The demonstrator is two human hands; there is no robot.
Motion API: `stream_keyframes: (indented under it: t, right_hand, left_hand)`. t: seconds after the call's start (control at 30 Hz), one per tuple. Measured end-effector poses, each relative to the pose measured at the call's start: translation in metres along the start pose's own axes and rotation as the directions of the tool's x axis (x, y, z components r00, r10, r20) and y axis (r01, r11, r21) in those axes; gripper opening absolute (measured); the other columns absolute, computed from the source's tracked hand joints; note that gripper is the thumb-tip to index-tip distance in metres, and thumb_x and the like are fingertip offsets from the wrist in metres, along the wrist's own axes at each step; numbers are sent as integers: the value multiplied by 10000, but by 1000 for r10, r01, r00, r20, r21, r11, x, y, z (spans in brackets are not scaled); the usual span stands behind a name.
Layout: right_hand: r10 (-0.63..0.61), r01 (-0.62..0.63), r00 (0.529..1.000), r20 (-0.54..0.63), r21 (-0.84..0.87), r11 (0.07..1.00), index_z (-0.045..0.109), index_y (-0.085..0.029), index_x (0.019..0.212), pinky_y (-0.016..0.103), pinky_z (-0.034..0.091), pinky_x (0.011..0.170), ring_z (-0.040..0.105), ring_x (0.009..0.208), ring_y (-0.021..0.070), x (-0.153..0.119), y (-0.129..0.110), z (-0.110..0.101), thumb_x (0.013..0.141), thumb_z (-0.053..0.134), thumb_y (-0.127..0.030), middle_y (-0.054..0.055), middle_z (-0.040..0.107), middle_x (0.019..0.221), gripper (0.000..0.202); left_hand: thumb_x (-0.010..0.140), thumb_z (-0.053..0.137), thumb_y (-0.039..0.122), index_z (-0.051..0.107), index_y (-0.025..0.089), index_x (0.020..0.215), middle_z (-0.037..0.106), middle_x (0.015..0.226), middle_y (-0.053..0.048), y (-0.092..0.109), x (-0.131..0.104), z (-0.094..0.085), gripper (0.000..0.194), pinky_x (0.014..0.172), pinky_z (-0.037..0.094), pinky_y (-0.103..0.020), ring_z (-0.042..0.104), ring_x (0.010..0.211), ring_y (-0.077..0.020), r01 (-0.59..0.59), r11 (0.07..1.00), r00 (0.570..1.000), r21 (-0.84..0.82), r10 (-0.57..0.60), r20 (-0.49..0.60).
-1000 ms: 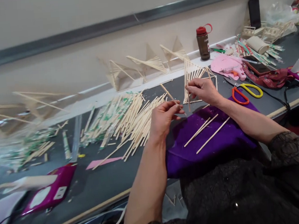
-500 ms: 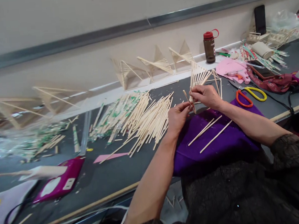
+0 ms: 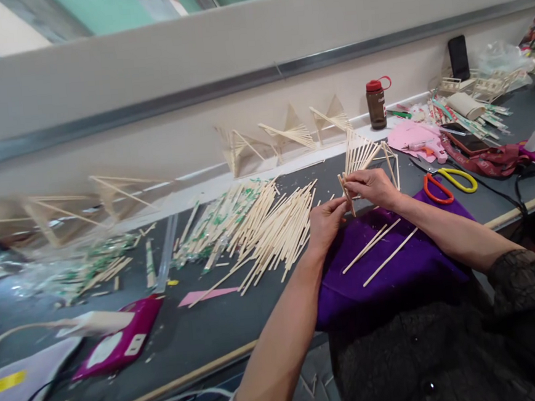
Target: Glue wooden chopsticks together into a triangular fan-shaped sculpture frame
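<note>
My right hand [image 3: 374, 187] pinches the near corner of a model made of thin wooden sticks, its sticks fanned out [image 3: 358, 150] behind the fingers. My left hand [image 3: 325, 222] is closed at the same corner, thumb and fingertips pressed on a wooden stick [image 3: 341, 185] that stands close to the model's frame. The fingertips partly hide the joint, so I cannot tell whether the stick touches it. Below both hands, several loose sticks [image 3: 390, 257] lie on a purple cloth [image 3: 345, 305]. Left of my left hand spreads a big pile of bare sticks [image 3: 279, 233].
Similar stick models [image 3: 290, 131] stand along the wall. Behind the pile lie wrapped chopsticks [image 3: 222, 213]. Scissors [image 3: 461, 180] with orange and yellow handles, a brown bottle [image 3: 376, 108] and a pink sheet [image 3: 410, 133] are at right. A magenta power strip [image 3: 125, 341] lies at left.
The view has tilted up and turned slightly left, so things sit lower in the picture. The stick by my left fingers now stands nearer the model's corner. Both hands stay closed there.
</note>
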State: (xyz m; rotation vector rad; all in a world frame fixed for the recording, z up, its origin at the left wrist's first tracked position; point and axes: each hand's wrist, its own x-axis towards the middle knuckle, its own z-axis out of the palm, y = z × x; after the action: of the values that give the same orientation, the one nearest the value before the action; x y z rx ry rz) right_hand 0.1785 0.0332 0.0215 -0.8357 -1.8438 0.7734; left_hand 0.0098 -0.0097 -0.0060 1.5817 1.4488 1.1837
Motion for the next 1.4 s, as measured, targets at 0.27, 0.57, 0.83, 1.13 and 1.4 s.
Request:
stream_keyframes:
  t: [0.27,0.57,0.83,1.13,1.4]
  right_hand:
    - [19,-20,999,26,48,999,758,-147,829,184,474,648,658,685,117,0,4,0,865,574,-319,23,730,762,254]
    - [115,-110,993,-35,117,987,744,-168,813,215,481,589,661,629,133,0,4,0,814,605,-317,10,700,687,204]
    - [227,-217,974,-18,222,950,691,-164,754,209,446,486,636,578,128,3,5,-17,769,667,-425,24,675,640,262]
    - [203,-215,976,79,196,957,690,-153,734,204,450,476,640,572,125,3,1,-24,764,694,-469,40,688,641,318]
    - [201,-217,974,102,180,959,691,-143,781,196,435,465,639,564,121,2,-3,-22,760,681,-490,35,684,633,348]
  left_hand:
    - [750,679,508,816,163,985,781,772,-58,2,-1,0,440,547,520,-251,659,632,-173,-20,999,1000,37,19,15]
    - [826,632,373,805,215,962,792,877,-46,11,-4,0,272,747,525,-298,694,806,-207,-153,967,983,204,169,-64]
    - [896,557,253,785,212,933,740,766,-36,37,-50,5,234,644,450,-239,654,684,-137,-645,667,762,373,525,380]
    - [927,592,442,789,227,946,748,874,-42,32,-54,12,292,613,432,-260,689,767,-169,-670,537,736,512,393,551]
    - [920,553,285,793,209,975,792,1000,-61,16,-28,-61,258,831,513,-316,721,942,-230,-89,704,965,705,235,-113]
